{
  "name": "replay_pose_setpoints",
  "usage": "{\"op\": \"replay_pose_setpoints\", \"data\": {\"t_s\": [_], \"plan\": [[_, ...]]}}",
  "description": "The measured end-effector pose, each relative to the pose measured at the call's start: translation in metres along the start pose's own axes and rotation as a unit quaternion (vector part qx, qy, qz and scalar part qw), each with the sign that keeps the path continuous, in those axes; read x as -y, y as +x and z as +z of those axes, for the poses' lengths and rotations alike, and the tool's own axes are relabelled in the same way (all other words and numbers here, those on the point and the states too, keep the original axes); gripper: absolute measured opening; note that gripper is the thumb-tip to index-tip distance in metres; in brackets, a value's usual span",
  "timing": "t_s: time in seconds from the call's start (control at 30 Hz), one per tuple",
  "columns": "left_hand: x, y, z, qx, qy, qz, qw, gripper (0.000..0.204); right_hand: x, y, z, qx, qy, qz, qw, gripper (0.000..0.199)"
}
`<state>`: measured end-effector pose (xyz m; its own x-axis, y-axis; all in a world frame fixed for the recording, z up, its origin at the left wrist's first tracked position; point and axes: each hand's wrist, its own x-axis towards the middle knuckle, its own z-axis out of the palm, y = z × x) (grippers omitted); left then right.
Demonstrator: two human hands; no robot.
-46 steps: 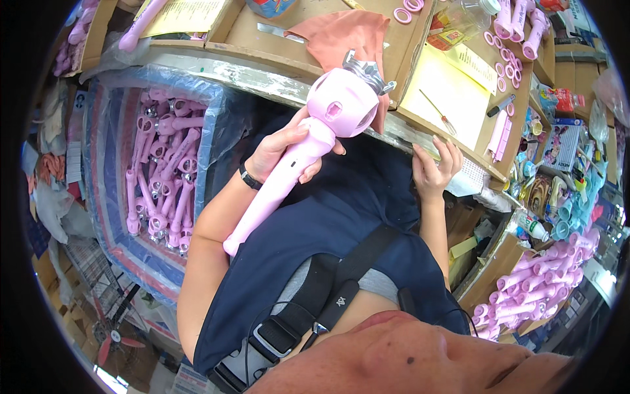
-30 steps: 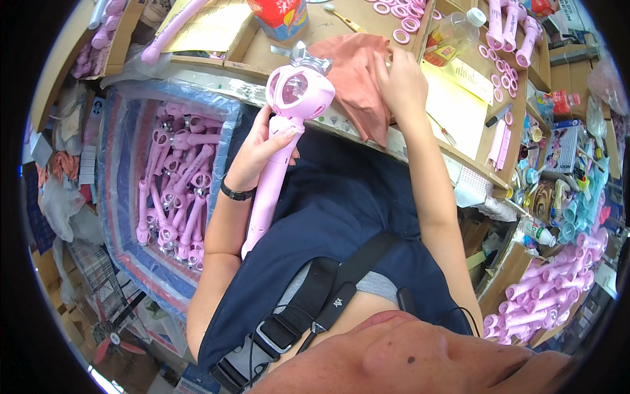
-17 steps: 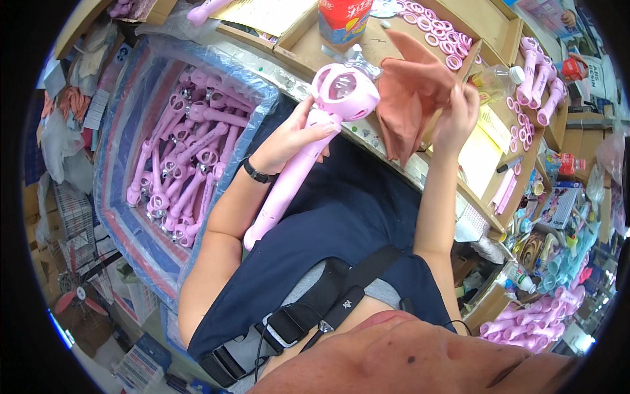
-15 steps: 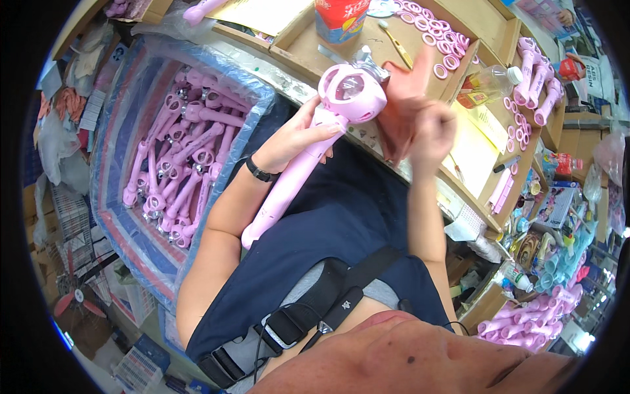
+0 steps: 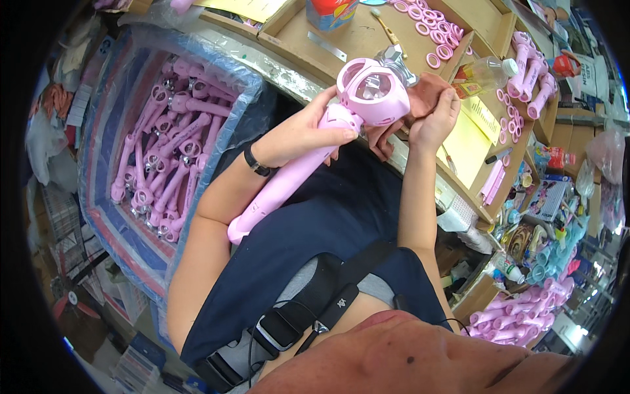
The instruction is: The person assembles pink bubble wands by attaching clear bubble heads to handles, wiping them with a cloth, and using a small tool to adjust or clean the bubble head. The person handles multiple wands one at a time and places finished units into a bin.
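Left hand (image 5: 305,134) is gripping the pink toy wand (image 5: 308,157) by its neck above the lap while right hand (image 5: 434,121), fingers closed on a brown cloth (image 5: 423,88), is wiping the wand's head, probably needing steady holding next.

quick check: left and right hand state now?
Left hand: closed around the handle of the pink toy wand.
Right hand: closed on a brown cloth, pressed beside the wand's round head.
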<state>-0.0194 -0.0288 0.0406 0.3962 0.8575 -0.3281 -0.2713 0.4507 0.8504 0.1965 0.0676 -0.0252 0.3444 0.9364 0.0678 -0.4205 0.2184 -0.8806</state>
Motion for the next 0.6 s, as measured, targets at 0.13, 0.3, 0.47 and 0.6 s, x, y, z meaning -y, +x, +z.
{"op": "replay_pose_setpoints", "data": {"t_s": [0.13,0.3,0.47,0.6], "plan": [[0.0,0.007,-0.003,0.012,0.011,-0.019,1.0,0.087,0.003,-0.008,-0.006,-0.01,0.011,0.011,1.0,0.018],[0.002,0.009,-0.001,0.0,0.01,-0.018,1.0,0.08,0.007,-0.023,-0.004,0.014,-0.05,-0.009,0.999,0.019],[0.004,0.011,-0.005,-0.006,0.0,-0.01,1.0,0.077,0.023,-0.057,0.001,0.024,-0.132,-0.091,0.987,0.017],[0.014,0.016,-0.003,-0.008,0.051,0.032,0.998,0.081,0.016,-0.066,0.007,0.202,-0.389,-0.399,0.806,0.017]]}}
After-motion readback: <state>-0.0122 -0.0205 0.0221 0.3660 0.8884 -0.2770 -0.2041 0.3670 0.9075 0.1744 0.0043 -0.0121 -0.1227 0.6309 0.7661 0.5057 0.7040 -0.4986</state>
